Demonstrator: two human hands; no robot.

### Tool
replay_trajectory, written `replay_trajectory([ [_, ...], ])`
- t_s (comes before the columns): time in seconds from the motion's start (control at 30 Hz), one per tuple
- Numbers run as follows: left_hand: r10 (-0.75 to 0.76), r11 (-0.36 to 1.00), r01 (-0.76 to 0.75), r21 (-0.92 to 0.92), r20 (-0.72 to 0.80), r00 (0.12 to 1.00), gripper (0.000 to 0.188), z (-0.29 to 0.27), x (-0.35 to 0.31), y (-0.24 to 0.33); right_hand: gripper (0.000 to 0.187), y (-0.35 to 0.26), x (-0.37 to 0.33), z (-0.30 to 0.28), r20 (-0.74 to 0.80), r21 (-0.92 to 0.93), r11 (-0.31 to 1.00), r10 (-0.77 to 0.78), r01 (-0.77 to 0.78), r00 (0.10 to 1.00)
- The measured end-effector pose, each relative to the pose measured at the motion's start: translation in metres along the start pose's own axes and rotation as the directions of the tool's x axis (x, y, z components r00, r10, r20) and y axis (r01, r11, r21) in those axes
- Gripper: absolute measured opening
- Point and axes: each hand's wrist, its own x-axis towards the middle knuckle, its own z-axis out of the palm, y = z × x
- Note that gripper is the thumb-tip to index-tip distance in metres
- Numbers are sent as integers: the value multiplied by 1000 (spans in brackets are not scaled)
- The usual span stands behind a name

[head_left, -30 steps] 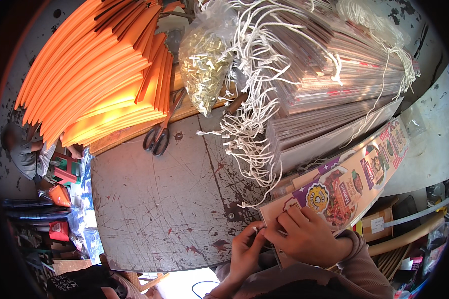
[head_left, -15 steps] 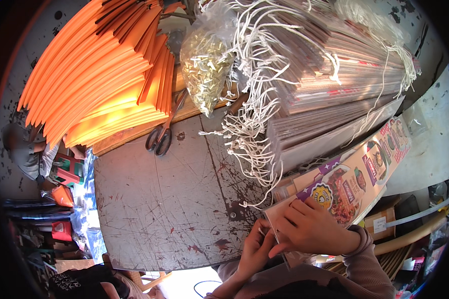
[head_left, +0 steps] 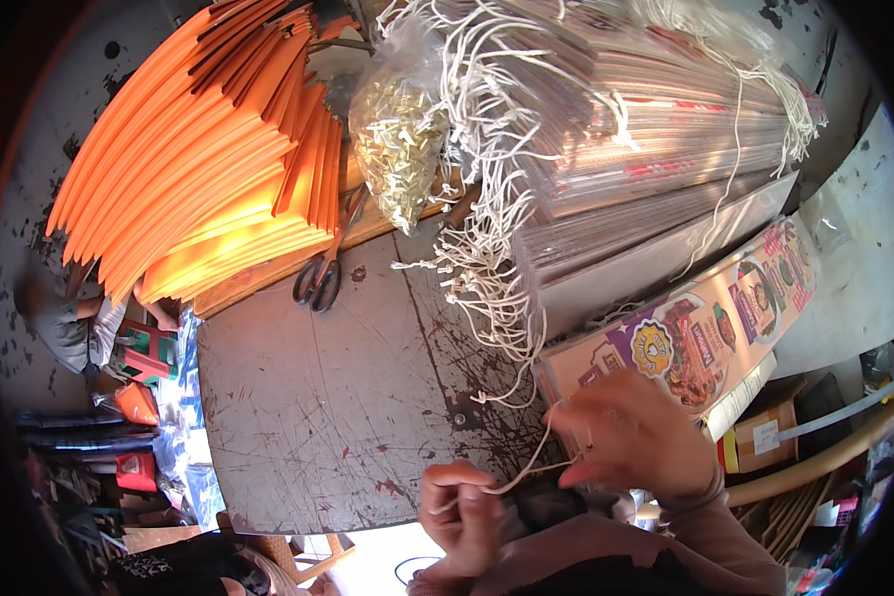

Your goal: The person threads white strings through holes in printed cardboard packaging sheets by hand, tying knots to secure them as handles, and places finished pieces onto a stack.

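Left hand: the left hand (head_left: 464, 514) is curled closed near the table's front edge, pinching one end of a white cord (head_left: 528, 465).
Right hand: the right hand (head_left: 638, 437) has its fingers bent down on the same cord, at the near end of a printed card (head_left: 687, 336).
Cord: thin, pale, twisted string, stretched between the two hands and rising toward the card's end; whether it passes through a hole there I cannot tell.
Risk, slip: the cord looks smooth and thin, so it may slide out of either pinch if the pull is uneven.
Risk, tangle: a loose fringe of cords (head_left: 489, 253) hangs off the stack (head_left: 646, 129) just beside the hands; a finger could catch a neighbouring loop and drag sheets along.
Risk, card: the card juts past the table edge and may tip or bend under a hard tug.
Card: long, flat, glossy, brightly coloured.
Stack: shiny, clear-wrapped flat sheets, fanned.
Orange sheets (head_left: 199, 159): matt, stiff-looking, fanned out.
Bag (head_left: 399, 139): crinkled clear plastic, full of small pale bits.
Scissors (head_left: 320, 273): dark metal, lying flat.
Table (head_left: 308, 417): grey, scratched, stained.
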Motion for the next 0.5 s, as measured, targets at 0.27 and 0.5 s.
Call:
replay_trajectory([
  [0.27, 131, 947, -189, 259, 224, 966, 32, 21, 6, 7, 25, -34, -4, 24, -338, 253, 953, -73, 166, 938],
  [0.5, -61, 982, 132, -139, 427, 902, 46, 11, 2, 1, 31, -31, -14, 34, -335, 93, 953, -243, 289, 910],
])
